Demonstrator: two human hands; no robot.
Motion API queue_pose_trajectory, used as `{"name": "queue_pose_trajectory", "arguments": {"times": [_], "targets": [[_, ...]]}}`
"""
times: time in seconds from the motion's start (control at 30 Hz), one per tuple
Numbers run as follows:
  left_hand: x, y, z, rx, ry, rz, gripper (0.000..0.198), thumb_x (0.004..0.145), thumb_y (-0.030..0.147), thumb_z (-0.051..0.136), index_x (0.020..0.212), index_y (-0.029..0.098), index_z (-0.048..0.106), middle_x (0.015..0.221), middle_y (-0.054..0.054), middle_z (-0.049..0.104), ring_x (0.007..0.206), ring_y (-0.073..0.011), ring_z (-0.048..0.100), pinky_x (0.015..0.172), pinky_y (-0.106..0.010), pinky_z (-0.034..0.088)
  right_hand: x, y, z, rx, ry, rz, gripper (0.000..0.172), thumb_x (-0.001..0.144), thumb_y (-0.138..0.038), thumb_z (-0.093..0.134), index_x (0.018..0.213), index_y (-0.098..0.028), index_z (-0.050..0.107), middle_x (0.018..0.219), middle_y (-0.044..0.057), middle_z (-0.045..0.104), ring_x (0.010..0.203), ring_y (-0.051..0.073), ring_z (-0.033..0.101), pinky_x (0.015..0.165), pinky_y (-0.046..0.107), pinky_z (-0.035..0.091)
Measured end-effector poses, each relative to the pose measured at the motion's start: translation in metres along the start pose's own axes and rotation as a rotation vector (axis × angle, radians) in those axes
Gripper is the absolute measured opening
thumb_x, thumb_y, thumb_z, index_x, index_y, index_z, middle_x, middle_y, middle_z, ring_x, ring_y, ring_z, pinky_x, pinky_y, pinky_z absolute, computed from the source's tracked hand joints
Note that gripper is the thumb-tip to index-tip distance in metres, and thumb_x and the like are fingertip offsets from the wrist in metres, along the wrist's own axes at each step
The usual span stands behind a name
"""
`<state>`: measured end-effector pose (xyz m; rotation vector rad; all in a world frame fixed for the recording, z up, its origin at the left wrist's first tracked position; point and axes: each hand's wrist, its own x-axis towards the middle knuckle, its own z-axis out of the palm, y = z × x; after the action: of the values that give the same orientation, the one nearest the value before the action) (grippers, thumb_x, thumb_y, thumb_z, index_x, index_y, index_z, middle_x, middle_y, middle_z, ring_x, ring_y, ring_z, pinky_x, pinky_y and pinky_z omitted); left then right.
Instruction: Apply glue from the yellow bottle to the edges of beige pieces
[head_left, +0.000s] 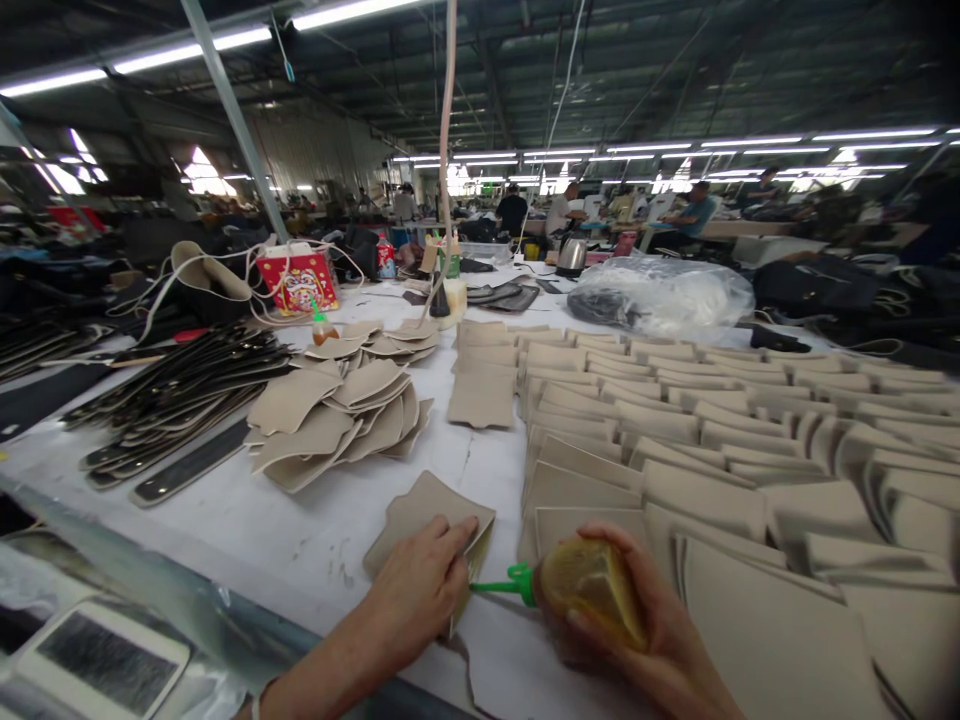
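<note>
My left hand [420, 578] grips a beige leather piece [420, 508] near the front edge of the table. Its fingers lie over the piece's right side, where the edge is folded up and a yellowish inner face shows. In my right hand [664, 625] is a squeeze bottle [589, 585] of amber liquid, probably glue, tipped on its side. The bottle's green nozzle [517, 584] points left, its tip right at the folded edge of the piece. Part of the left thumb is hidden behind the leather.
Rows of folded beige pieces [735, 440] fill the right side. A loose beige pile [337, 405] and dark straps [187, 400] lie left. Farther back are a second green-tipped bottle [322, 328], a red box [298, 278], a plastic bag [660, 290] and a kettle [572, 255]. People sit beyond.
</note>
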<state>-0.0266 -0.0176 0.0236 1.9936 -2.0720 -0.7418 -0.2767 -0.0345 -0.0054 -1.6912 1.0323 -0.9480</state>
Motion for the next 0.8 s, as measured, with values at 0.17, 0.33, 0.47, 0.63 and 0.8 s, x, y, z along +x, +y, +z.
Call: {"name": "queue_pose_trajectory", "arguments": {"times": [0.17, 0.33, 0.47, 0.63, 0.8], "targets": [[-0.001, 0.001, 0.0, -0.015, 0.001, 0.016, 0.05, 0.089, 0.023, 0.031, 0.135, 0.024, 0.049, 0.103, -0.007, 0.058, 0.097, -0.0234, 0.06, 0.088, -0.038, 0.044, -0.004, -0.003, 0.007, 0.046, -0.03, -0.028, 0.051, 0.08, -0.043, 0.069, 0.122, -0.028, 0.044, 0.115, 0.002, 0.057, 0.101, 0.02, 0.06, 0.087, 0.023, 0.048], [-0.001, 0.001, 0.0, -0.024, 0.007, 0.009, 0.05, 0.088, 0.024, 0.032, 0.135, 0.024, 0.049, 0.102, -0.007, 0.058, 0.093, -0.0227, 0.06, 0.085, -0.037, 0.044, -0.004, -0.005, 0.012, 0.095, 0.023, 0.043, 0.051, 0.078, -0.043, 0.07, 0.12, -0.027, 0.047, 0.113, 0.003, 0.058, 0.099, 0.021, 0.061, 0.087, 0.026, 0.048], [-0.001, -0.001, 0.001, -0.026, 0.009, 0.005, 0.05, 0.088, 0.024, 0.033, 0.135, 0.023, 0.049, 0.102, -0.007, 0.058, 0.093, -0.0224, 0.06, 0.085, -0.036, 0.043, -0.003, -0.003, 0.012, 0.107, 0.014, 0.043, 0.053, 0.076, -0.044, 0.071, 0.12, -0.026, 0.048, 0.111, 0.003, 0.058, 0.095, 0.021, 0.062, 0.082, 0.025, 0.049], [0.0, -0.001, 0.0, -0.039, 0.007, 0.002, 0.05, 0.087, 0.024, 0.033, 0.134, 0.023, 0.05, 0.102, -0.007, 0.058, 0.093, -0.0221, 0.059, 0.086, -0.036, 0.043, -0.004, -0.007, 0.017, 0.126, 0.085, 0.078, 0.054, 0.074, -0.043, 0.073, 0.118, -0.026, 0.049, 0.112, 0.003, 0.059, 0.095, 0.022, 0.063, 0.084, 0.027, 0.049], [0.0, 0.0, 0.0, -0.043, -0.003, -0.011, 0.05, 0.087, 0.023, 0.033, 0.134, 0.024, 0.05, 0.103, -0.007, 0.058, 0.093, -0.0223, 0.059, 0.085, -0.036, 0.043, 0.004, -0.01, 0.013, 0.121, 0.026, 0.048, 0.051, 0.075, -0.043, 0.072, 0.117, -0.027, 0.05, 0.107, 0.002, 0.061, 0.091, 0.021, 0.063, 0.081, 0.026, 0.051]]}}
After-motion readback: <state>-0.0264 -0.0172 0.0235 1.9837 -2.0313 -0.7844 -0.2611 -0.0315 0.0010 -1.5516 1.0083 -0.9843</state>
